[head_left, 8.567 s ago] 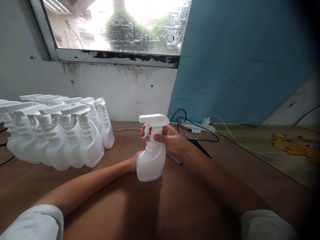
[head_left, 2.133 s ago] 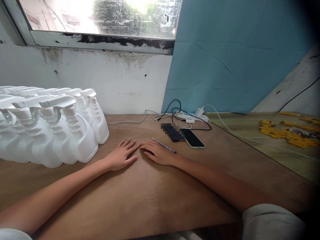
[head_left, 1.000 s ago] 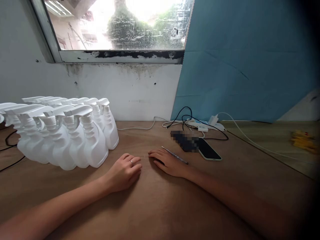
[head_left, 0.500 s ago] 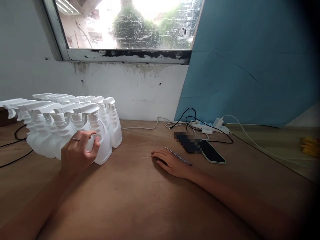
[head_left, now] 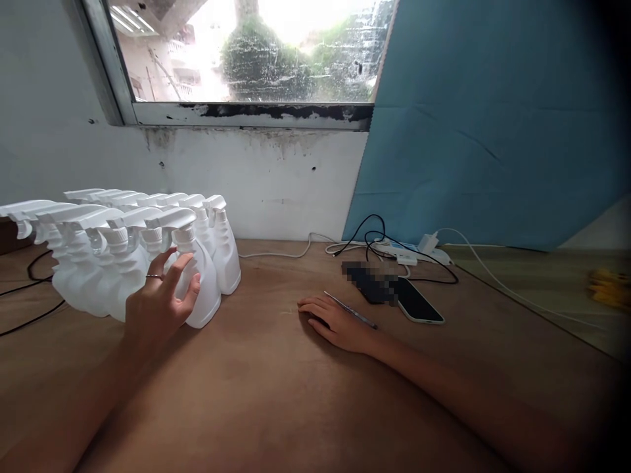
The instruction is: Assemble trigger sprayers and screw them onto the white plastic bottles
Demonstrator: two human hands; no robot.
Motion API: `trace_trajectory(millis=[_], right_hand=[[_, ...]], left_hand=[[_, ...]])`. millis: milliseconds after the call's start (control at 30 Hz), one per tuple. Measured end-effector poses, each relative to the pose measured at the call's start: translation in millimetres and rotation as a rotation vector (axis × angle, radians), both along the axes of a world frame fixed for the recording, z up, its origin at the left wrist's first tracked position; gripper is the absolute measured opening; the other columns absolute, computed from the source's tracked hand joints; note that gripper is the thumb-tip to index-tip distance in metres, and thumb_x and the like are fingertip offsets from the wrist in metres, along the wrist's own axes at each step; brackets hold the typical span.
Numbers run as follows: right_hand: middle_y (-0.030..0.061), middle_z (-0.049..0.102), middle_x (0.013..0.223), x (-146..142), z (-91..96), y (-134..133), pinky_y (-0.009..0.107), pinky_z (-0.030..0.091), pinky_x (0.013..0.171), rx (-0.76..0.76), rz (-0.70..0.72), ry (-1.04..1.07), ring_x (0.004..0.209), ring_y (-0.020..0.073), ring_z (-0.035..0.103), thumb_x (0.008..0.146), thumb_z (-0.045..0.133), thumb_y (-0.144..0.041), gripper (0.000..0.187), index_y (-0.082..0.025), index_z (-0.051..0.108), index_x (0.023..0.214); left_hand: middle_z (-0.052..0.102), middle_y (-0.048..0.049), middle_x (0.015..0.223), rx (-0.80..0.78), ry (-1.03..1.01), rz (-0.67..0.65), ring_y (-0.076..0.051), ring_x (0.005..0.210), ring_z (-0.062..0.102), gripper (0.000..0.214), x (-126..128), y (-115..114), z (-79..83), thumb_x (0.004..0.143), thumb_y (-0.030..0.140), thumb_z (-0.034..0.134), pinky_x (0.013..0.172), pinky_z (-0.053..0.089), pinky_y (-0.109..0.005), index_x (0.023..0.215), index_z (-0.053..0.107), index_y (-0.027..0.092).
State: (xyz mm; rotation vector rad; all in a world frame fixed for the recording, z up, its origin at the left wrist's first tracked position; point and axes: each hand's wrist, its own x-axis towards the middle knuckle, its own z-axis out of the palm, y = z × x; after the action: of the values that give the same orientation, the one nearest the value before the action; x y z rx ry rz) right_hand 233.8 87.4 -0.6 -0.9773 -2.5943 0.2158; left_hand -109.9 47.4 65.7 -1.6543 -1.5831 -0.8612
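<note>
Several white trigger spray bottles (head_left: 98,263) stand in two rows at the left of the wooden table (head_left: 276,394). My left hand (head_left: 158,302) is raised in front of the nearest bottle (head_left: 200,282) of the front row; its fingers are spread and touch the bottle's body without closing on it. A ring sits on one finger. My right hand (head_left: 340,322) lies flat, palm down, on the table's middle with its fingers stretched out. It holds nothing. A thin metal pen-like tool (head_left: 352,310) lies just behind it.
A phone (head_left: 419,307) and a blurred dark object (head_left: 369,282) lie behind my right hand. Cables and a power strip (head_left: 409,253) run along the wall under the window. A blue sheet leans at the right. Yellow pieces (head_left: 608,289) lie far right.
My left hand left the table's middle and went left to the front bottle, fingers now spread against it. My right hand stayed flat. The single bottle held earlier is no longer in my hands.
</note>
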Motion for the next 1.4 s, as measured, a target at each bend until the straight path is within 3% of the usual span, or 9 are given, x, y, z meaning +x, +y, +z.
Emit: trace_trajectory(millis=[333, 500, 667, 800, 900, 1033, 1200, 1333, 1400], right_hand=[[0.0074, 0.055, 0.131, 1, -0.6, 0, 0.045, 0.032, 0.111, -0.006, 0.004, 0.006, 0.123, 0.0189, 0.049, 0.095, 0.041, -0.022, 0.031, -0.022, 0.055, 0.122], [0.0070, 0.056, 0.129, 1, -1.6, 0, 0.048, 0.031, 0.112, -0.035, -0.002, 0.040, 0.122, 0.0199, 0.050, 0.094, 0.043, -0.023, 0.029, -0.023, 0.057, 0.119], [0.0093, 0.053, 0.130, -18, 21.8, -8, 0.041, 0.042, 0.104, -0.281, 0.009, 0.415, 0.119, 0.0204, 0.052, 0.089, 0.057, -0.036, 0.043, -0.023, 0.048, 0.129], [0.0079, 0.056, 0.124, -40, 64.8, -20, 0.040, 0.048, 0.098, -0.555, 0.259, 0.827, 0.116, 0.0229, 0.055, 0.072, 0.075, -0.046, 0.065, -0.025, 0.049, 0.127], [0.0060, 0.064, 0.107, -44, 98.9, -26, 0.037, 0.054, 0.085, -0.586, 0.211, 1.029, 0.098, 0.0209, 0.063, 0.072, 0.076, -0.038, 0.046, -0.022, 0.061, 0.112], [0.0026, 0.066, 0.089, -33, 137.0, -26, 0.033, 0.054, 0.081, -0.372, 0.083, 1.365, 0.082, 0.0156, 0.063, 0.077, 0.073, -0.034, 0.020, -0.021, 0.067, 0.090], [-0.0003, 0.058, 0.078, -15, 161.4, -23, 0.030, 0.054, 0.070, -0.254, 0.027, 1.466, 0.073, 0.0134, 0.060, 0.076, 0.073, -0.040, 0.023, -0.022, 0.061, 0.084], [-0.0017, 0.055, 0.071, -3, 166.7, -24, 0.028, 0.051, 0.063, -0.253, -0.077, 1.459, 0.064, 0.0117, 0.057, 0.068, 0.079, -0.036, 0.029, -0.021, 0.057, 0.080], [-0.0004, 0.057, 0.075, 2, 169.4, -26, 0.029, 0.052, 0.065, -0.267, -0.058, 1.446, 0.067, 0.0126, 0.057, 0.068, 0.079, -0.037, 0.028, -0.022, 0.059, 0.081]], left_hand=[[0.057, -0.0083, 0.131, 0.037, 0.070, -0.025, -0.009, 0.051, 0.053, 0.039, -9, 8, -9.6, 0.087, 0.037, 0.057, 0.043, 0.032, -0.023, 0.125, 0.056, 0.027], [0.062, -0.0069, 0.108, 0.189, 0.142, -0.184, -0.013, 0.066, 0.061, 0.030, -8, 2, -14.6, 0.082, 0.025, 0.062, 0.051, 0.040, -0.022, 0.112, 0.060, 0.029], [0.054, -0.0083, 0.113, 0.150, 0.270, -0.540, -0.012, 0.069, 0.058, 0.032, 14, -15, -10.1, 0.080, 0.017, 0.063, 0.059, 0.046, -0.024, 0.109, 0.059, 0.029], [0.048, -0.0097, 0.124, -0.044, 0.302, -0.893, -0.011, 0.070, 0.056, 0.035, 51, -17, 7.1, 0.081, 0.011, 0.055, 0.059, 0.049, -0.024, 0.112, 0.056, 0.028], [0.046, -0.0111, 0.133, -0.143, 0.181, -1.079, -0.010, 0.071, 0.059, 0.045, 84, -2, 16.8, 0.083, 0.010, 0.051, 0.057, 0.049, -0.022, 0.124, 0.047, 0.030], [0.054, -0.0119, 0.127, -0.235, -0.303, -1.164, -0.018, 0.087, 0.064, 0.070, 124, 21, 22.9, 0.081, 0.033, 0.065, 0.066, 0.053, -0.028, 0.138, 0.024, 0.028], [0.067, -0.0025, 0.091, -0.523, -0.533, -1.106, -0.019, 0.078, 0.063, 0.052, 161, 33, 25.2, 0.071, 0.052, 0.072, 0.069, 0.051, -0.030, 0.111, 0.055, 0.022], [0.066, -0.0028, 0.090, -0.545, -0.659, -1.224, -0.018, 0.079, 0.061, 0.048, 177, 37, 27.3, 0.067, 0.048, 0.076, 0.069, 0.049, -0.029, 0.102, 0.060, 0.020], [0.064, -0.0035, 0.090, -0.682, -0.744, -1.367, -0.017, 0.079, 0.061, 0.044, 179, 41, 30.3, 0.068, 0.046, 0.076, 0.067, 0.049, -0.027, 0.099, 0.060, 0.018]])
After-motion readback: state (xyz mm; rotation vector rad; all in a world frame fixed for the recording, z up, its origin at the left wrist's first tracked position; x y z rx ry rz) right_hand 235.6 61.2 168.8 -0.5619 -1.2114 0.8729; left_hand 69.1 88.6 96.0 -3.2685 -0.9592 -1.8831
